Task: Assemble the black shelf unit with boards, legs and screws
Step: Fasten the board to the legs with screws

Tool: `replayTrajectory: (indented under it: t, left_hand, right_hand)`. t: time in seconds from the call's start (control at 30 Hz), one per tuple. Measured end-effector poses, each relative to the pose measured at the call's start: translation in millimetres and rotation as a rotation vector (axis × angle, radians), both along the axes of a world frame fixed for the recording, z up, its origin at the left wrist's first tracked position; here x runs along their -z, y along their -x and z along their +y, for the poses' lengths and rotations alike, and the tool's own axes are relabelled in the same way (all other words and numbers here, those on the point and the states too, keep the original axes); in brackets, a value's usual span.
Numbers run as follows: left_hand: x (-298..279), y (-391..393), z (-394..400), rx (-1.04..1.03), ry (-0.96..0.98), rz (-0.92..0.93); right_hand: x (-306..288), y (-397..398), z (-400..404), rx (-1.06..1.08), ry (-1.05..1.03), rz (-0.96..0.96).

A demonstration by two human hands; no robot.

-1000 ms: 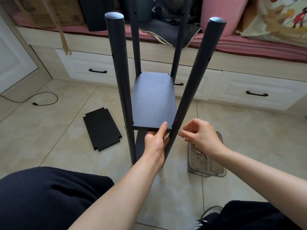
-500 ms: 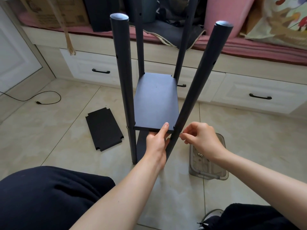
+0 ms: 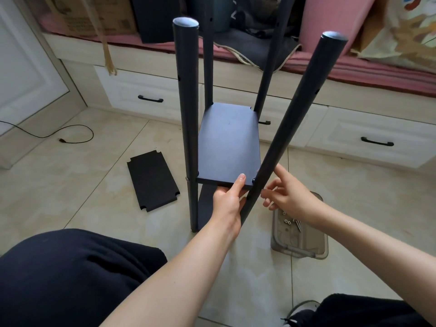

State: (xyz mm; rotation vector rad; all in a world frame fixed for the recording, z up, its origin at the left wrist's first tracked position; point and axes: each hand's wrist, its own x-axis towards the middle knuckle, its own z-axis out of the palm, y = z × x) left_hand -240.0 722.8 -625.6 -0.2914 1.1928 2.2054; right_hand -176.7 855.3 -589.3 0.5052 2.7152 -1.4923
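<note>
head view: at frame centre one board (image 3: 227, 142) is seen fitted between four legs (image 3: 187, 119). its near edge is gripped by the left hand (image 3: 227, 201); the right hand (image 3: 289, 197), fingers loosely spread, is held empty beside the right leg. a spare board (image 3: 152, 180) at lower left and screws (image 3: 296, 224) in a tray (image 3: 322, 249) are left.

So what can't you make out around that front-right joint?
- Head view: whether the right hand pinches a screw; fingertips sit behind the black round front-right leg.
- Lower black board: mostly hidden by the flat black shelf board and left hand.
- Clear plastic tray hardware: too small to count.
</note>
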Motion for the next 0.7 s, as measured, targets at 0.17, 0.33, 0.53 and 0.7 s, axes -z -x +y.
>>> replayTrajectory:
  t: [0.17, 0.33, 0.53, 0.7]
  left_hand:
    - [-0.7, 2.3, 1.2, -0.021, 0.018, -0.009]
    - [0.5, 1.8, 1.0, -0.027, -0.018, -0.021]
    - [0.7, 4.4, 0.8, -0.021, -0.08, -0.027]
    - [4.4, 3.0, 1.2, -0.019, -0.07, -0.017]
  right_hand:
    - [-1.4, 0.3, 6.7, -0.065, 0.08, 0.005]
    - [2.4, 1.6, 4.8, -0.069, 0.112, 0.019]
    - [3.3, 4.7, 3.2, -0.045, 0.081, 0.002]
    - [5.1, 3.1, 2.5, -0.042, 0.038, 0.035]
